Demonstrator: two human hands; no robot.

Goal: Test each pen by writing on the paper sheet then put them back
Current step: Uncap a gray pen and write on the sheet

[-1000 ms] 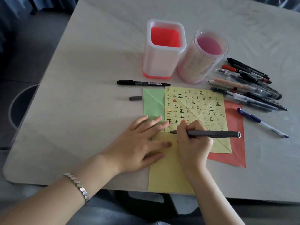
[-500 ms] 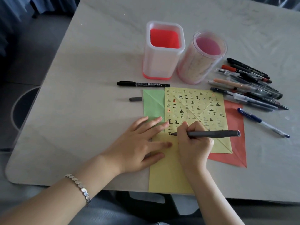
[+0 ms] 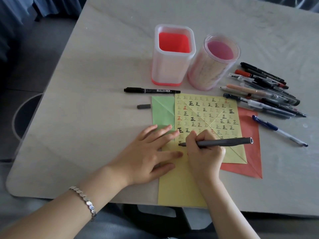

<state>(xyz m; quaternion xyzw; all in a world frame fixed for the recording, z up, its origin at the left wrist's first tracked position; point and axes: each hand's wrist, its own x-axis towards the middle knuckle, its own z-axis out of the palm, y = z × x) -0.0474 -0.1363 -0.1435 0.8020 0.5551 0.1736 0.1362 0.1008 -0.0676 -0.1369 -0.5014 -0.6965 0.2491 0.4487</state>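
The right hand (image 3: 204,152) gripped a grey pen (image 3: 224,142) with curled fingers, its tip touching the yellow paper sheet (image 3: 214,116) at the lower left of the written characters. The left hand (image 3: 148,152) lay flat, fingers straight and spread, pressing the sheet's left edge onto the tabletop (image 3: 86,135). A grey cap (image 3: 143,106) lay near a black marker (image 3: 151,90), and other pens (image 3: 264,94) were heaped just right of a round clear holder (image 3: 210,73).

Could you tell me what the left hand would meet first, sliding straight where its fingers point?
Probably the right hand, gripping the grey pen on the yellow paper sheet, close ahead of the left hand.
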